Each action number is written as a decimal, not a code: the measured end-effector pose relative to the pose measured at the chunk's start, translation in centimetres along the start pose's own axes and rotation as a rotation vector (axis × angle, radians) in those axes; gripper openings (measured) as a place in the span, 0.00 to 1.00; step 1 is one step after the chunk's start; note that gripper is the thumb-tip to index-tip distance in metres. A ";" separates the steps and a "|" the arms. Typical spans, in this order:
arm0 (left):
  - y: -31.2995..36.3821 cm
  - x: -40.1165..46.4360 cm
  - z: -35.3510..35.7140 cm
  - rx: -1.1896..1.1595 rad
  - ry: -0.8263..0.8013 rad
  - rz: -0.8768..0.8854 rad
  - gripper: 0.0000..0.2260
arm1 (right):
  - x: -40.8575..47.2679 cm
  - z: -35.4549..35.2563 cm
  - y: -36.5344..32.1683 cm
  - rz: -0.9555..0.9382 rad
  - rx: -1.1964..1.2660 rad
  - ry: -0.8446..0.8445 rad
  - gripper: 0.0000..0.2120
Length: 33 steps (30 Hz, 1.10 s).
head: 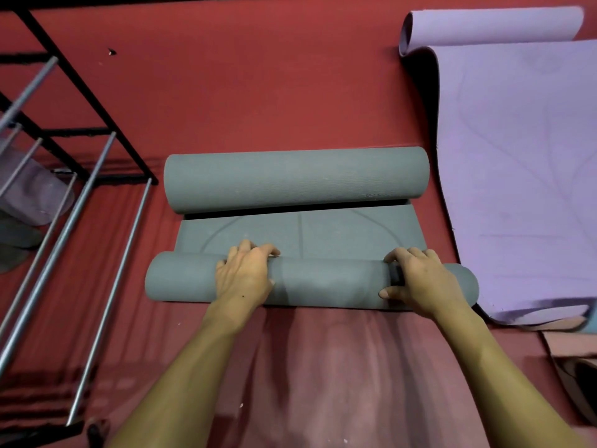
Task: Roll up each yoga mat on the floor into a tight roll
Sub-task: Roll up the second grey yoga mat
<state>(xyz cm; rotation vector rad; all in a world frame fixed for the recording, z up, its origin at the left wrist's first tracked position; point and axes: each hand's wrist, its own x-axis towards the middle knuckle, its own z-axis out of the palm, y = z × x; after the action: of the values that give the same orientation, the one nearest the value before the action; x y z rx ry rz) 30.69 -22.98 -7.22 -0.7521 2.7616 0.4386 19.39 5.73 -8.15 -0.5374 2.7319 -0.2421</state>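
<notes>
Head view: we are curling our left hand (245,273) and right hand (416,279) over the near roll of the grey yoga mat (323,282) on the red floor (258,92), ideally pressing evenly for tightness.

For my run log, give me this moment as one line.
grey mat: part rolled | left hand, right hand: grip near roll | purple mat: mostly flat

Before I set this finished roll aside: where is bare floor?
Bare red floor lies beyond the far grey roll, between the metal rack and the purple mat. Crowded right of the hands, where the grey mat meets purple.
</notes>
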 end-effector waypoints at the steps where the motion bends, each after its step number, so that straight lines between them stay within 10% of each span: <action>1: 0.1 0.0 0.1 -0.008 0.020 0.007 0.23 | 0.0 0.1 0.0 -0.007 0.016 0.004 0.32; 9: -0.1 0.5 -0.2 -0.027 0.016 0.029 0.19 | 0.0 0.2 0.1 -0.015 -0.019 0.061 0.32; 19: 0.3 0.3 0.4 0.041 -0.060 0.039 0.37 | 0.0 1.3 0.3 -0.054 -0.073 0.141 0.27; 27: -0.7 0.7 2.8 0.190 -0.034 0.119 0.50 | 0.1 3.5 0.5 -0.074 -0.137 0.169 0.58; 33: -1.2 1.6 2.5 0.242 0.053 0.175 0.45 | 0.6 4.8 0.4 -0.090 -0.214 0.283 0.53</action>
<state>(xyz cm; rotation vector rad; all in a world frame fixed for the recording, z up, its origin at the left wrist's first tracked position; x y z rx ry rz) 30.38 -23.77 -10.27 -0.4733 2.8722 0.1130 20.44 5.35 -12.84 -0.7352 3.0327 -0.0491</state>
